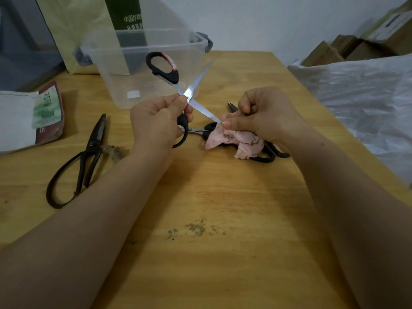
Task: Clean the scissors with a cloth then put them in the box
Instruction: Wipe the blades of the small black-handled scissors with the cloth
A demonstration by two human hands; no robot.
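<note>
1. Table (211, 264) nearest; above it the left hand (156, 121) grips the opened scissors (196, 83) near their pivot; the right hand (265, 114), clutching the cloth (231, 139), pinches a blade tip.
2. Wiping seems underway; box (142, 34) behind looks empty; black scissors (93, 148) wait.

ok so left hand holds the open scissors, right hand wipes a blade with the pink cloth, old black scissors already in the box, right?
No. In the head view the old black scissors lie on the table, outside the box. The rest holds: left hand holds the open scissors, right hand wipes a blade with the pink cloth.
</note>
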